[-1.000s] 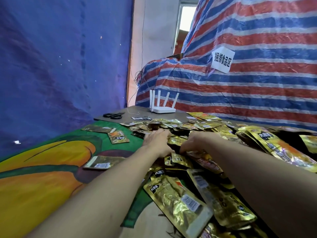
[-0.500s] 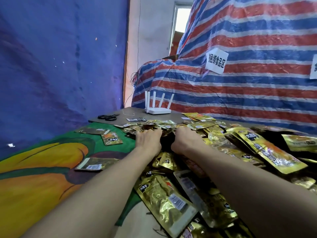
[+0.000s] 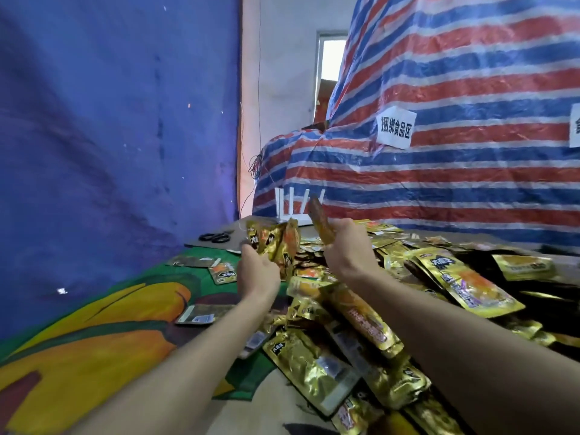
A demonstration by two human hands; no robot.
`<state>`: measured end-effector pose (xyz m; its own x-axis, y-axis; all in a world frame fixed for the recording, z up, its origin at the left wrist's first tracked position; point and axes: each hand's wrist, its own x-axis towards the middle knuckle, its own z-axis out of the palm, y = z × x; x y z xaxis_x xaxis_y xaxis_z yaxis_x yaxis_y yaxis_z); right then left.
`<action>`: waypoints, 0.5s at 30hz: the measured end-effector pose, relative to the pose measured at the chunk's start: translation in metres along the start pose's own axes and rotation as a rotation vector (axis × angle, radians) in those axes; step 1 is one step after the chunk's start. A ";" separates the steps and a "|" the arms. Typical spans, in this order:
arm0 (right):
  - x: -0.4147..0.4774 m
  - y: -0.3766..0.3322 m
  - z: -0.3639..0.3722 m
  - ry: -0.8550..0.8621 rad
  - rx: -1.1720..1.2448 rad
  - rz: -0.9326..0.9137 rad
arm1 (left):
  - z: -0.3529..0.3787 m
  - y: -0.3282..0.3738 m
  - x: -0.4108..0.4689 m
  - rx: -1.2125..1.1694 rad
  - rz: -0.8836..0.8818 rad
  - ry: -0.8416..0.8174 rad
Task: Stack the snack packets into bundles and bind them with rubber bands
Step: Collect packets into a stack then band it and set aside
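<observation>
Two hands hold gold snack packets above the heap
The left hand (image 3: 259,274) grips a fanned clutch of packets (image 3: 273,243), at least three; the right hand (image 3: 345,243) pinches one packet (image 3: 316,215), tilted upward, both over the heap (image 3: 423,287) at right. Three loose packets (image 3: 201,315) lie left on the painted cloth (image 3: 94,340); far off, one pair of scissors (image 3: 215,237) and one four-antenna router (image 3: 298,219)

Left hand (image 3: 258,273) grips several gold packets (image 3: 273,243); right hand (image 3: 343,243) holds one packet (image 3: 317,215) above the pile (image 3: 361,324)
</observation>
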<state>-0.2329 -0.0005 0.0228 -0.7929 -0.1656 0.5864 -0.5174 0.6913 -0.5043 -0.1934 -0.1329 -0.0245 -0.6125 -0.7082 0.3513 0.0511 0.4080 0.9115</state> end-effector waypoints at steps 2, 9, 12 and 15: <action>-0.003 -0.007 -0.010 0.047 0.112 -0.017 | -0.008 0.006 -0.009 -0.081 -0.036 0.038; -0.024 -0.013 -0.035 0.155 0.305 -0.045 | -0.023 0.019 -0.052 -0.374 -0.118 0.042; -0.041 -0.011 -0.040 0.210 0.397 -0.024 | -0.028 0.019 -0.071 -0.429 -0.089 0.016; -0.056 -0.009 -0.049 0.318 0.492 -0.026 | -0.034 0.024 -0.085 -0.478 -0.032 0.035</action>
<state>-0.1679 0.0374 0.0258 -0.6820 0.0935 0.7254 -0.6840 0.2695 -0.6779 -0.1129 -0.0828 -0.0256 -0.5928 -0.7385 0.3211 0.3945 0.0812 0.9153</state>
